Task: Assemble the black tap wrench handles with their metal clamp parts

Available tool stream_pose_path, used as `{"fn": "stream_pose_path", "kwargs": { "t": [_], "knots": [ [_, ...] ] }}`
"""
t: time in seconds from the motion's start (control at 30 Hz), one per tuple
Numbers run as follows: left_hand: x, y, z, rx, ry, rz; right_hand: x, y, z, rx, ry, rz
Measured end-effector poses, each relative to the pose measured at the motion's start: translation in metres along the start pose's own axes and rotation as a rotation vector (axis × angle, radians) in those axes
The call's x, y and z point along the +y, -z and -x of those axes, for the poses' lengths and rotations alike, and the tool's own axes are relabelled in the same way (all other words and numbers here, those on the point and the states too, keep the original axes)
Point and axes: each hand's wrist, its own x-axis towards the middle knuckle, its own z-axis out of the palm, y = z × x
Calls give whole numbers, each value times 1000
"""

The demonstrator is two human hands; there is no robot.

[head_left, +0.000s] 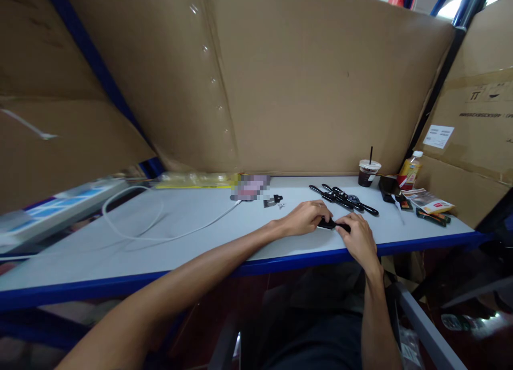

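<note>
Between my hands, near the table's front edge, is a black two-handled tool point(327, 224) that looks like a spokeshave. My left hand point(309, 218) has its fingers closed on the tool's left part and covers much of it. The fingers of my right hand point(358, 237) pinch its right handle. Just beyond the hands lie several similar black spokeshaves point(340, 198) in a loose row. To the left of my left hand are a small flat metal plate point(269, 202) with a black piece point(277, 198) and a few tiny silver parts point(281, 206), too small to make out.
A phone point(250, 188) on a white cable point(192, 236) lies at the back beside yellow-edged plastic packaging point(196, 180). A power strip point(60, 204) stands at left. At right are a drink cup point(367, 173), a bottle point(411, 171), a black tray point(387, 190) and packets point(430, 201). Cardboard point(300, 81) walls the back.
</note>
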Motion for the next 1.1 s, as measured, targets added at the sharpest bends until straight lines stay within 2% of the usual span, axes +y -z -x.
{"fn": "stream_pose_path", "kwargs": {
  "t": [0.1,0.2,0.27,0.33,0.57,0.83,0.97,1.1],
  "knots": [
    [1,0,0,-7,13,51,0,0,0,0,-2,7],
    [0,1,0,62,40,56,-1,1,0,3,-1,19],
    [-2,1,0,129,96,-10,-1,1,0,3,2,24],
    [-5,2,0,144,143,-108,-2,2,1,0,-2,29],
    [-3,2,0,19,135,-299,-4,3,1,-15,-13,26],
    [-1,1,-1,-40,-33,-221,-1,2,0,-12,-9,21],
    [-7,3,0,15,96,-270,0,1,0,-9,-6,22],
    [-9,7,1,-115,200,-407,0,0,0,-5,-12,13]
  ]
}}
